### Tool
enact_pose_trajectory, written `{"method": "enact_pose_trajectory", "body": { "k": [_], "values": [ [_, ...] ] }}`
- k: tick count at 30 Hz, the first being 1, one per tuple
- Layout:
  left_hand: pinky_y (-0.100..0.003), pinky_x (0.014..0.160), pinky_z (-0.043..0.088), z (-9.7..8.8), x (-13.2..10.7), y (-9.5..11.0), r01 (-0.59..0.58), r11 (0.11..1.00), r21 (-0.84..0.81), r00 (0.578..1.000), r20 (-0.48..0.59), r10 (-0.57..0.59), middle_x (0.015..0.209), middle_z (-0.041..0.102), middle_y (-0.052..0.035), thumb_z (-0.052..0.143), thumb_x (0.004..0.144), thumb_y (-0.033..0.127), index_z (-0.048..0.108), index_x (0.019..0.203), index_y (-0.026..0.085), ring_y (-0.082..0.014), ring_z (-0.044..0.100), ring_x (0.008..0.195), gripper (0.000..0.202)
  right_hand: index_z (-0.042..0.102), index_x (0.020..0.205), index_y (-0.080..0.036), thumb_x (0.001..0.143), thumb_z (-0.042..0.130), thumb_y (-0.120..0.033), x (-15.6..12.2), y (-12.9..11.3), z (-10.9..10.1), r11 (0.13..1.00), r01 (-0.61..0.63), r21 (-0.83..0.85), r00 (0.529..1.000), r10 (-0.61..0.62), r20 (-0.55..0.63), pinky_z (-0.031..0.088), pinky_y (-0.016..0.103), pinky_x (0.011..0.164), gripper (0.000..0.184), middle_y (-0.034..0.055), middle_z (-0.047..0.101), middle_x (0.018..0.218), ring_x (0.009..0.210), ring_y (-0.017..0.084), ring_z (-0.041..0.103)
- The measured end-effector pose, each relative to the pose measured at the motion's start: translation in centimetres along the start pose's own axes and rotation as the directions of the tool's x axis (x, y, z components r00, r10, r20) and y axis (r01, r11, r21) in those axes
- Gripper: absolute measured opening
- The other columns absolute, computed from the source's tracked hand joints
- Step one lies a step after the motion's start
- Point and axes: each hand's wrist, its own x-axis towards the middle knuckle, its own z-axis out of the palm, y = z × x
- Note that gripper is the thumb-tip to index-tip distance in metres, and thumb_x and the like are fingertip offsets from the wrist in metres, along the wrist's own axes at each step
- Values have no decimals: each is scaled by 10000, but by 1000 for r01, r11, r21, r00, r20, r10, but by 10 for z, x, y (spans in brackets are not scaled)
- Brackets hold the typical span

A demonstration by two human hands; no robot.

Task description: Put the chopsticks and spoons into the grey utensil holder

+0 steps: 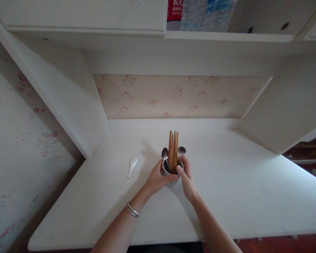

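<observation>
A small metal utensil holder [170, 175] stands near the middle of the white desk [239, 189]. Several wooden chopsticks [173, 151] stick upright out of it, with two metal spoons [165, 153] beside them. My left hand [156, 180] wraps round the holder's left side, fingers closed on it. My right hand [186, 177] grips its right side, thumb at the rim. A white ceramic spoon [131, 167] lies flat on the desk to the left of my left hand.
White side panels close the desk in on the left and right, with floral wallpaper [173, 96] at the back. A shelf above holds water bottles [200, 14]. A drawer front [81, 15] sits at upper left. Wooden floor shows past the front edge.
</observation>
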Motion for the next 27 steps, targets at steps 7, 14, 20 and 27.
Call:
{"method": "enact_pose_trajectory", "body": {
  "k": [7,14,20,27],
  "values": [
    [-406,1043,410,0,-3,2,-83,994,76,995,54,79,1296,588,-140,770,698,464,506,1300,172,-286,551,1198,719,313,1445,-331,758,700,-561,-4,8,-3,989,-17,145,957,-26,290,346,493,1100,822,60,495,1427,1319,300,447],
    [-387,1059,391,-6,-9,13,-223,928,299,975,70,212,1314,575,-125,428,878,629,549,1276,168,-255,529,1213,621,482,1309,-306,750,715,-550,-2,18,-4,996,41,80,973,-58,222,410,477,1024,652,73,606,1283,1198,298,543],
    [-301,798,486,-47,-16,18,88,649,756,937,-284,204,988,701,-72,465,908,455,656,1025,174,-185,644,870,359,464,1317,-288,736,742,-519,-2,22,-6,997,35,63,975,-48,215,407,464,1023,684,89,595,1297,1199,293,541],
    [-278,712,447,-102,-31,49,344,-31,938,926,-334,178,926,683,-73,486,885,385,599,1011,186,-201,646,840,261,445,1349,-317,769,725,-473,-2,22,-5,995,39,96,970,-61,237,384,454,1055,663,71,590,1315,1222,268,533]
  ]
}}
